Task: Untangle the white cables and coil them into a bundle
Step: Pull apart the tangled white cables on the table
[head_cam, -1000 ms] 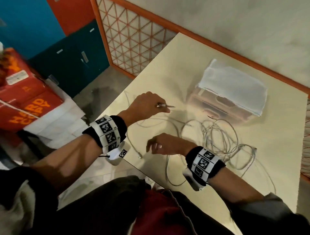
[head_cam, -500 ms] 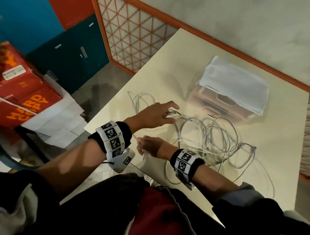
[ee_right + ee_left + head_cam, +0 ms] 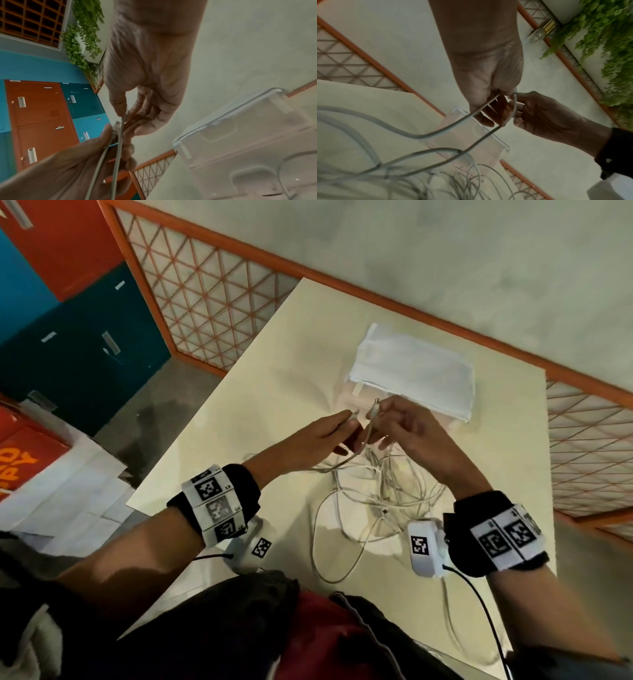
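Grip: left hand pinches one plug end; right hand pinches the other. Both clamped, lifted off the table.
Change: 0.5 s ago both hands were low by the pile, left w/ a plug, right at the near edge. Now the ends are up & nearly side by side.
Meaning: prob. both ends found, so coiling can start; white cables still a loose tangle on the table below the hands.
Head-only: whole tangle, lidded clear box behind.
Wrist-only: left wrist view shows 2 strands dropping from the grips; right wrist view shows the thumb-finger pinch.
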{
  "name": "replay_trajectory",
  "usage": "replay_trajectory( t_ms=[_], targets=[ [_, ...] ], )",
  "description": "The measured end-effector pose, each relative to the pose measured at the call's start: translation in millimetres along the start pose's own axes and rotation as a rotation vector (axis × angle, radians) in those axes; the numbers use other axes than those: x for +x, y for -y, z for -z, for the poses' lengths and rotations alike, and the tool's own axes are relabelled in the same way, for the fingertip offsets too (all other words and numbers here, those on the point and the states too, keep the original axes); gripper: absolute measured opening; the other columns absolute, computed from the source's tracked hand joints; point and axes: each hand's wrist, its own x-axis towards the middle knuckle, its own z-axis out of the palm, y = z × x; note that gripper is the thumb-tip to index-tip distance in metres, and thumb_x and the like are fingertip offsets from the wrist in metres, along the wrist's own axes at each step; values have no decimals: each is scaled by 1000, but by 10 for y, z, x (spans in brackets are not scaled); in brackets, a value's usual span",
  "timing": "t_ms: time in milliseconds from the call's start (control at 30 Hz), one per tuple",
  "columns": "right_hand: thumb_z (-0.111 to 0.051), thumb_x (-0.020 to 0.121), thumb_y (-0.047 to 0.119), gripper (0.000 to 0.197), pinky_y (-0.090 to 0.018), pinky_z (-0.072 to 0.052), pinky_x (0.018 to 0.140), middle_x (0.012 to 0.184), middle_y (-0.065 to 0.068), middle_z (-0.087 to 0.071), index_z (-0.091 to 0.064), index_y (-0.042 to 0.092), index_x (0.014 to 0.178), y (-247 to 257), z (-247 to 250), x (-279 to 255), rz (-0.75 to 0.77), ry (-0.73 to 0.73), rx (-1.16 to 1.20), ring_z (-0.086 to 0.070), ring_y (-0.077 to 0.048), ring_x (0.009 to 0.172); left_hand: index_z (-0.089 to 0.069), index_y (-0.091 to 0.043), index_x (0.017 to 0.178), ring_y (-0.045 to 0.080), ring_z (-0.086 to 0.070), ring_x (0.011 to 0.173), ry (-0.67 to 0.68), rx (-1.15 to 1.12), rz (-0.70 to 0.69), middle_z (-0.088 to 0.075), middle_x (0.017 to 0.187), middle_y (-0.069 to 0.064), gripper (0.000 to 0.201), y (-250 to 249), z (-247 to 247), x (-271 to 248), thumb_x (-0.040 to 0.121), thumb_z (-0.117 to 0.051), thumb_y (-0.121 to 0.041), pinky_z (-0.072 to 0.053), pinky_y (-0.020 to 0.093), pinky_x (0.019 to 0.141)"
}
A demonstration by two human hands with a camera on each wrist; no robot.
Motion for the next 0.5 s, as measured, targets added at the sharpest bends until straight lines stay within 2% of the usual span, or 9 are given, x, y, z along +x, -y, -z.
replay_trajectory(
  t_ms=[67, 133, 200, 233, 267, 333, 400, 433, 500],
  targets=[
    [-60, 91, 11, 3, -24, -49, 62, 81, -3, -64, -57, 11, 90, -2, -2, -13, 13, -70, -7, -64, -14, 69, -50, 4, 108, 13, -62, 88, 13, -31, -28, -63, 91, 7, 37, -88, -59, 46, 103, -26, -24, -50, 34, 90],
    [-66, 87, 14, 9, -23, -45, 62, 81, -1, -61, -58, 16, 83, -19, 1, -21, 31, -129, -58, -59, -14, 71, -49, 5, 111, 17, -63, 89, 32, -54, -45, -63, 88, 9, 40, -146, -94, 71, 103, -24, -26, -51, 36, 91],
    [-70, 84, 16, 14, -18, -42, 64, 84, -3, -61, -59, 21, 78, -28, 7, -24, 58, -165, -89, -56, -10, 70, -48, 5, 105, 17, -62, 77, 54, -102, -42, -60, 76, 10, 40, -197, -114, 71, 104, -22, -25, -52, 31, 83],
    [-72, 83, 16, 14, -17, -43, 66, 86, -5, -61, -59, 21, 79, -30, 12, -28, 68, -174, -77, -58, -9, 70, -49, 1, 99, 15, -57, 67, 61, -126, -37, -56, 68, 6, 39, -222, -122, 75, 104, -21, -25, -52, 29, 77],
    [-73, 81, 16, 14, -21, -45, 68, 89, -6, -61, -59, 20, 82, -36, 6, -29, 69, -181, -56, -60, -13, 72, -48, -4, 93, 12, -50, 58, 61, -145, -34, -50, 61, 0, 36, -239, -127, 79, 104, -21, -27, -49, 28, 71],
    [-73, 81, 15, 22, -34, -50, 77, 96, -6, -61, -57, 18, 96, -55, -10, -35, 59, -196, 0, -63, -24, 81, -42, -12, 84, 7, -34, 50, 56, -182, -27, -37, 53, -10, 33, -272, -138, 92, 103, -23, -30, -45, 22, 62],
    [-69, 84, 15, 37, -41, -51, 89, 104, -5, -62, -48, 18, 114, -86, -44, -43, 22, -152, 118, -65, -24, 94, -39, -15, 79, 7, -28, 48, 43, -246, -25, -32, 53, -11, 33, -323, -146, 100, 103, -24, -31, -42, 19, 57],
    [-68, 85, 15, 47, -40, -51, 93, 108, -5, -62, -43, 17, 124, -96, -65, -54, -7, -91, 184, -65, -23, 99, -39, -14, 78, 7, -28, 47, 36, -282, -40, -33, 54, -8, 33, -349, -151, 104, 103, -23, -30, -41, 19, 55],
    [-69, 81, 14, 64, -32, -52, 90, 112, -4, -64, -34, 14, 134, -119, -119, -54, -70, 62, 252, -66, -18, 103, -40, -13, 77, 7, -32, 45, 34, -330, -85, -35, 56, -2, 35, -408, -150, 119, 103, -22, -28, -38, 17, 52]
  ],
)
